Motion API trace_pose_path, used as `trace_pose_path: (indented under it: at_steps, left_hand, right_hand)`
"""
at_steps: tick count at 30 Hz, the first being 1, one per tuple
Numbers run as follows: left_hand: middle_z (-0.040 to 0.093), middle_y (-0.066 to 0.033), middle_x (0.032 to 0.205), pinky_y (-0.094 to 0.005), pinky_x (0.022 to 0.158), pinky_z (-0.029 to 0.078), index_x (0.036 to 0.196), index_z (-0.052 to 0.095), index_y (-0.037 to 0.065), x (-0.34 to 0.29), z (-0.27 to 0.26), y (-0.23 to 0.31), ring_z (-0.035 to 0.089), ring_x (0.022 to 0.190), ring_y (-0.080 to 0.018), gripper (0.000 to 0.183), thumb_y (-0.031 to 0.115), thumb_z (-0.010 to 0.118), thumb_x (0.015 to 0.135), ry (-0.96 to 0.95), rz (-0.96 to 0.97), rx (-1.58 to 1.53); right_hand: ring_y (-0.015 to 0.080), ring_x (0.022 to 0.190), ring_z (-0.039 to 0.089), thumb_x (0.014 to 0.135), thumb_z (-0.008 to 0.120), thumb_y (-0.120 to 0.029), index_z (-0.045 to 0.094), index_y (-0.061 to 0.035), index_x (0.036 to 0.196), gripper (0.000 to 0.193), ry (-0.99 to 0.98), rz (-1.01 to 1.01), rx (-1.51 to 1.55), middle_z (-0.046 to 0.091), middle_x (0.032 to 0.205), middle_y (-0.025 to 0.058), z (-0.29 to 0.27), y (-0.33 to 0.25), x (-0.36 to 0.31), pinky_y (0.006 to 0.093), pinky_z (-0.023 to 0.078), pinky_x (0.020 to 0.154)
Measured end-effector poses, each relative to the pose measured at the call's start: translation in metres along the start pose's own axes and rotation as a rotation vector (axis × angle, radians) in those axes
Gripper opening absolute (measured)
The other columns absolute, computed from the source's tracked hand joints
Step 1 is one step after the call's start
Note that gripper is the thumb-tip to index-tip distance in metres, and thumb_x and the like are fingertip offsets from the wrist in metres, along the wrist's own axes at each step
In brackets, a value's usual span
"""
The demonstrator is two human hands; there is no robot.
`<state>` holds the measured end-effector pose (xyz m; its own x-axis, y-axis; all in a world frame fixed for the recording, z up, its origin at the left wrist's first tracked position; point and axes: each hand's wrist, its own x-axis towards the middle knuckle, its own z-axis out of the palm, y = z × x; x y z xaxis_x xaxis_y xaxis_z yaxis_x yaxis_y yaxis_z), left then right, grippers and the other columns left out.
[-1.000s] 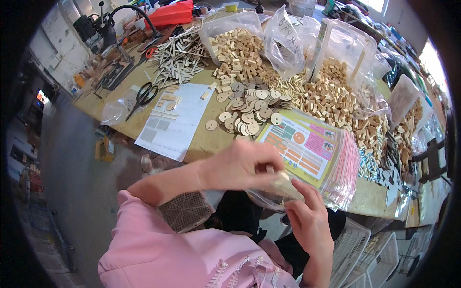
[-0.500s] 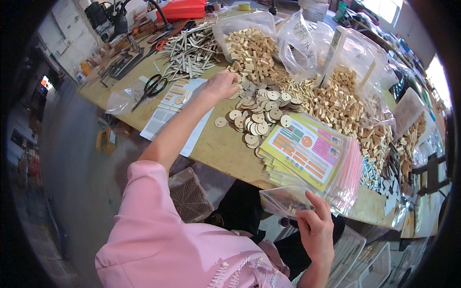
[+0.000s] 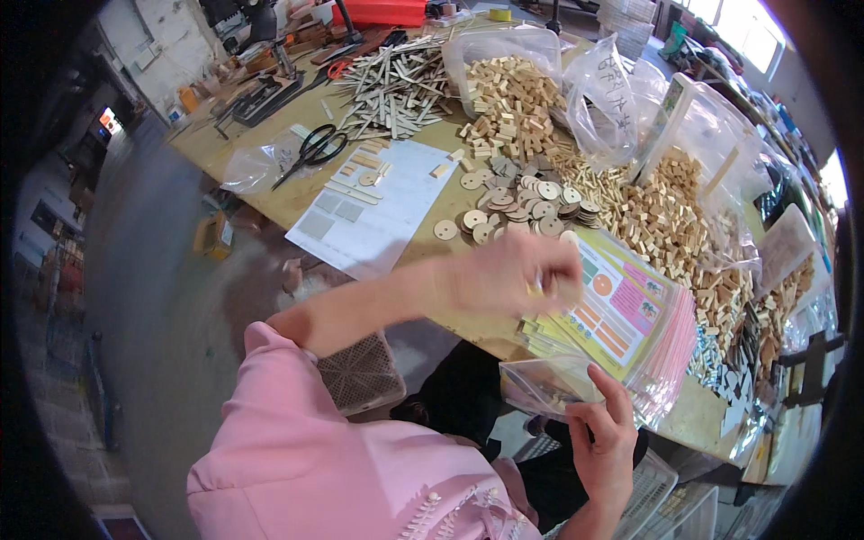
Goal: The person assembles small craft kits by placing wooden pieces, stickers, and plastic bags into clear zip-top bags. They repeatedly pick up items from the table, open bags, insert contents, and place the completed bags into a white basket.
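My left hand [image 3: 513,274], smeared by motion, passes over the front of the table with its fingers curled round a small pale piece [image 3: 537,286], seemingly a wooden block. Below the table edge, my right hand [image 3: 601,441] pinches a clear plastic bag [image 3: 540,382], its mouth parted and some small pieces inside. A stack of bagged printed cards [image 3: 621,315] lies between the two hands. Just beyond the left hand spreads a heap of wooden discs [image 3: 531,202], each with a small hole. Behind them, wooden blocks [image 3: 508,99] spill from a clear plastic tub.
A white paper sheet [image 3: 409,193] holds sample pieces. Black scissors [image 3: 310,151] lie left of it, near a pile of thin wooden sticks [image 3: 396,94]. More blocks [image 3: 679,202] and short dowels [image 3: 598,193] cover the right side. A plastic basket [image 3: 360,369] stands below the table.
My left hand has moved from the far block pile back toward me and rightward, close to the bag. The right hand keeps hold of the bag. The whole view has shifted slightly.
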<state>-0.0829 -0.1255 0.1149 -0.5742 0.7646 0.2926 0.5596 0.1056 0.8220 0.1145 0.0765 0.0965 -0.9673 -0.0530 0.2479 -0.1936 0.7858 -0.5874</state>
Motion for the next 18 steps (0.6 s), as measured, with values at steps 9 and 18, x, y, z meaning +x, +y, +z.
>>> trace_pose_path:
  at_steps: [9,18]
  left_hand:
    - [0.066,-0.0136,0.098,-0.0388,0.074,0.056,0.106,0.068,0.007,0.005,-0.030,-0.037,0.067,0.085,-0.0298,0.020,0.018,0.071,0.089,0.274,0.196,0.437]
    - [0.067,-0.0184,0.123,-0.0501,0.093,0.051,0.119,0.063,0.005,-0.014,-0.278,-0.207,0.064,0.113,-0.0362,0.066,0.059,0.069,0.083,0.649,-1.026,0.976]
  right_hand:
    - [0.0365,0.120,0.060,0.071,0.074,0.012,0.066,-0.0005,0.085,0.020,-0.010,0.005,-0.002,0.059,0.133,0.0187,-0.004,-0.003,0.002,0.0413,0.051,0.095]
    - [0.0358,0.123,0.059,0.070,0.074,0.012,0.066,-0.0010,0.085,0.021,0.018,0.100,-0.015,0.061,0.130,0.0177,-0.001,0.009,-0.018,0.0406,0.050,0.096]
